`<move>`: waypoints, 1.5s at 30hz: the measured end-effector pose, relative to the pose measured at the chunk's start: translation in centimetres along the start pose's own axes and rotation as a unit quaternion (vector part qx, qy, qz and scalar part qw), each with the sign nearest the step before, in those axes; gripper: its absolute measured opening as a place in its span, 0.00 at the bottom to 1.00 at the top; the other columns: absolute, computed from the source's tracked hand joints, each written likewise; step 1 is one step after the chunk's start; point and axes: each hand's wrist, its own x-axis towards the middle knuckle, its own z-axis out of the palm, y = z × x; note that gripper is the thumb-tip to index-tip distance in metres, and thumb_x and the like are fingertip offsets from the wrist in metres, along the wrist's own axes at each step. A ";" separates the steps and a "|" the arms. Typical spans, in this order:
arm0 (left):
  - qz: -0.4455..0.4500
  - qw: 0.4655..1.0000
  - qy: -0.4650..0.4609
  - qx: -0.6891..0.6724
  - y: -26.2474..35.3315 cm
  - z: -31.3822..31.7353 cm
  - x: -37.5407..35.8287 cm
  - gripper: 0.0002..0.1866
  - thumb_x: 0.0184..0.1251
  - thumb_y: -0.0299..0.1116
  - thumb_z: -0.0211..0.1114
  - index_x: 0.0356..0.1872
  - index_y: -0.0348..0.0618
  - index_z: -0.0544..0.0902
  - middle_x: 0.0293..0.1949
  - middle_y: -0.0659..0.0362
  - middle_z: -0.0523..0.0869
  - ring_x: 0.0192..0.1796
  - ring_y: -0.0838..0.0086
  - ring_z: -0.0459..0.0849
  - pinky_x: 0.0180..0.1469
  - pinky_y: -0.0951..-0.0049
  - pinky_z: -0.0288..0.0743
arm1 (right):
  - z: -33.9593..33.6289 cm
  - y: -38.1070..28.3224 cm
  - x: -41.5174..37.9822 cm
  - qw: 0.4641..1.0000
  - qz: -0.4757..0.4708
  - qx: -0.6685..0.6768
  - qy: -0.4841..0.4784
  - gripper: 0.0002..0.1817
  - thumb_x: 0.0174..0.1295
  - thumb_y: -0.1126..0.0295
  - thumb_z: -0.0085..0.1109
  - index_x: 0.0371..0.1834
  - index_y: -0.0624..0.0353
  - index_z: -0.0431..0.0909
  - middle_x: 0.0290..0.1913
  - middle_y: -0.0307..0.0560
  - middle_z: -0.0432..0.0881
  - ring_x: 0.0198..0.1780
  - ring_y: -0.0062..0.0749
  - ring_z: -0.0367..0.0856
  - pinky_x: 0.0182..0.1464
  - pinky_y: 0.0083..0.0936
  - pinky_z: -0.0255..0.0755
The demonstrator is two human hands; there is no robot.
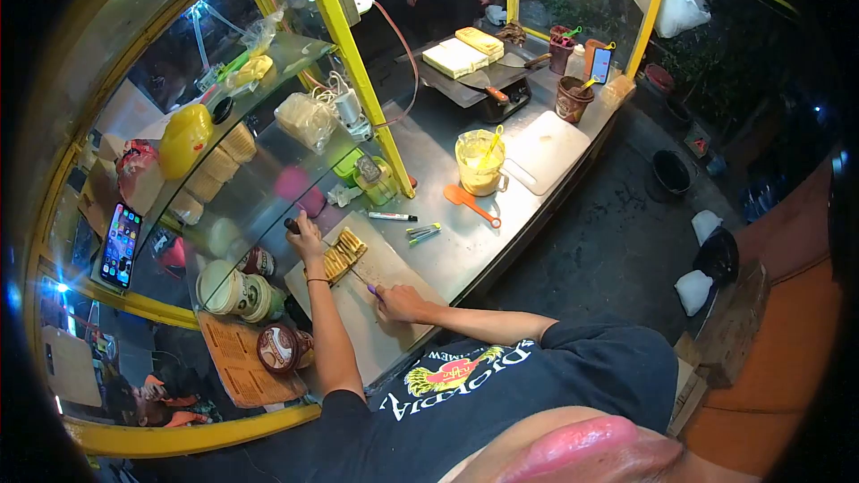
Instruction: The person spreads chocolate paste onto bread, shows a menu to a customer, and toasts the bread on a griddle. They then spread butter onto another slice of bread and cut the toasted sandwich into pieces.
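Note:
Sliced toasted bread, cut into several narrow strips, lies on a pale cutting board in front of me. My left hand is closed around a tool with a dark handle at the far left side of the bread; its working end is hidden. Near the bread's other side, my right hand grips a tool with a purple handle. A thin metal part runs from that handle toward the strips, too small to tell whether it is a knife or a spatula.
A marker and an orange spatula lie beyond the board, near a jug of yellow spread. Bread blocks rest on a griddle. Tubs stand left, beneath a glass shelf. A yellow post rises from the counter.

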 end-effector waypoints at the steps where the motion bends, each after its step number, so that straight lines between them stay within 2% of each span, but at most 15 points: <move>1: -0.001 1.000 0.000 -0.001 0.0 0.0 -0.1 0.24 0.68 0.36 0.61 0.14 0.53 0.58 0.11 0.70 0.59 0.10 0.86 0.55 0.13 0.79 0.47 | -0.1 0.1 0.0 1.000 0.000 0.000 0.001 0.19 0.65 0.62 0.47 0.53 0.62 0.74 0.27 0.64 0.82 0.31 0.60 0.83 0.36 0.53 0.75; 21: -0.005 1.000 0.013 0.025 -0.3 -0.2 0.1 0.23 0.68 0.36 0.62 0.14 0.51 0.62 0.12 0.69 0.62 0.12 0.85 0.58 0.15 0.77 0.50 | 0.0 0.2 -0.1 0.999 -0.025 0.009 0.023 0.17 0.63 0.65 0.49 0.50 0.63 0.73 0.27 0.65 0.82 0.31 0.61 0.82 0.33 0.54 0.73; 23: -0.007 0.999 -0.010 -0.047 -3.0 -1.4 1.9 0.22 0.66 0.36 0.63 0.13 0.49 0.65 0.13 0.67 0.66 0.13 0.84 0.61 0.16 0.77 0.52 | 1.5 0.9 2.0 0.996 -0.053 0.012 0.076 0.13 0.61 0.64 0.52 0.41 0.63 0.75 0.24 0.63 0.81 0.26 0.61 0.81 0.30 0.54 0.72; 24: -0.090 0.992 0.019 -0.083 -5.5 -2.7 4.1 0.21 0.63 0.37 0.66 0.12 0.49 0.68 0.14 0.67 0.69 0.14 0.82 0.63 0.18 0.74 0.54 | 4.0 2.7 4.6 0.996 -0.066 0.009 0.066 0.11 0.62 0.65 0.52 0.36 0.62 0.76 0.23 0.61 0.81 0.25 0.59 0.81 0.28 0.53 0.71; 25: -0.017 0.998 0.060 0.016 -5.3 -2.0 3.8 0.20 0.61 0.38 0.67 0.13 0.48 0.70 0.14 0.67 0.69 0.16 0.79 0.65 0.20 0.71 0.58 | 8.4 5.6 7.7 0.983 -0.127 -0.054 0.117 0.13 0.58 0.72 0.50 0.43 0.69 0.74 0.26 0.59 0.81 0.27 0.54 0.81 0.30 0.47 0.74; 26: -0.051 0.999 0.011 0.007 -4.8 -3.0 3.9 0.20 0.60 0.40 0.67 0.13 0.48 0.70 0.14 0.67 0.69 0.18 0.78 0.66 0.23 0.69 0.61 | 5.3 3.4 7.4 0.990 -0.085 -0.106 0.039 0.10 0.61 0.66 0.52 0.34 0.63 0.77 0.25 0.60 0.82 0.25 0.54 0.82 0.25 0.50 0.71; 27: -0.017 1.000 0.004 0.024 -4.9 -3.4 3.3 0.21 0.61 0.41 0.66 0.13 0.47 0.70 0.15 0.68 0.69 0.19 0.79 0.66 0.24 0.69 0.62 | 8.2 4.8 9.3 0.988 -0.108 -0.109 0.015 0.12 0.59 0.71 0.52 0.42 0.68 0.75 0.27 0.61 0.82 0.29 0.54 0.82 0.30 0.47 0.74; 28: -0.003 0.997 0.024 0.076 -4.2 -3.3 2.9 0.21 0.62 0.41 0.65 0.13 0.49 0.69 0.15 0.69 0.69 0.18 0.80 0.66 0.23 0.70 0.61 | 5.4 2.6 7.3 0.992 -0.076 -0.101 0.019 0.12 0.60 0.67 0.53 0.42 0.64 0.75 0.26 0.62 0.82 0.26 0.55 0.83 0.26 0.49 0.73; 29: 0.044 0.997 0.049 0.041 -3.4 -2.1 2.0 0.22 0.65 0.34 0.64 0.14 0.54 0.63 0.12 0.70 0.63 0.11 0.84 0.59 0.15 0.76 0.50 | 5.2 2.7 6.3 0.991 -0.082 -0.087 0.055 0.17 0.61 0.66 0.52 0.49 0.65 0.73 0.26 0.64 0.82 0.28 0.57 0.83 0.28 0.50 0.74; 34: 0.020 1.000 0.022 0.005 -1.8 -1.0 1.1 0.24 0.65 0.34 0.64 0.13 0.50 0.62 0.11 0.69 0.63 0.11 0.83 0.59 0.15 0.76 0.48 | 2.1 2.0 1.3 0.994 -0.070 -0.072 0.047 0.15 0.62 0.65 0.51 0.47 0.63 0.73 0.24 0.61 0.82 0.25 0.59 0.81 0.27 0.51 0.73; 39: 0.030 0.998 0.041 0.029 -2.1 -0.8 1.4 0.22 0.64 0.34 0.64 0.14 0.54 0.64 0.12 0.71 0.64 0.12 0.85 0.60 0.16 0.78 0.50 | 4.6 2.7 7.5 0.992 -0.089 -0.072 0.055 0.14 0.64 0.66 0.48 0.45 0.65 0.72 0.25 0.64 0.81 0.27 0.61 0.81 0.30 0.54 0.73; 41: 0.014 0.994 0.064 0.087 -3.6 -2.4 2.0 0.21 0.63 0.40 0.65 0.13 0.46 0.70 0.14 0.68 0.70 0.18 0.80 0.66 0.23 0.70 0.62 | 6.3 4.4 6.3 0.991 -0.099 -0.067 0.063 0.12 0.66 0.68 0.44 0.42 0.66 0.72 0.25 0.65 0.80 0.27 0.60 0.80 0.29 0.53 0.71; 42: 0.076 0.990 0.082 0.087 -4.9 -2.6 2.8 0.22 0.62 0.39 0.66 0.12 0.47 0.68 0.14 0.68 0.70 0.18 0.81 0.66 0.22 0.72 0.60 | 8.7 6.5 5.0 0.976 -0.149 -0.112 0.113 0.10 0.65 0.69 0.45 0.40 0.64 0.72 0.24 0.57 0.80 0.25 0.50 0.80 0.26 0.48 0.70; 43: 0.002 1.000 0.024 -0.008 -5.0 -3.5 3.2 0.23 0.63 0.38 0.66 0.12 0.47 0.66 0.13 0.68 0.69 0.17 0.82 0.64 0.21 0.72 0.58 | 6.1 5.6 1.9 0.988 -0.105 -0.028 0.106 0.12 0.69 0.65 0.45 0.43 0.61 0.75 0.23 0.63 0.79 0.24 0.58 0.79 0.26 0.52 0.70; 45: 0.030 0.998 0.044 -0.018 -3.1 -1.6 1.4 0.25 0.67 0.36 0.63 0.11 0.50 0.62 0.13 0.70 0.66 0.14 0.86 0.59 0.17 0.76 0.50 | 4.1 5.0 -2.2 0.989 -0.100 -0.051 0.091 0.13 0.68 0.63 0.48 0.48 0.60 0.75 0.22 0.61 0.80 0.23 0.57 0.81 0.23 0.49 0.70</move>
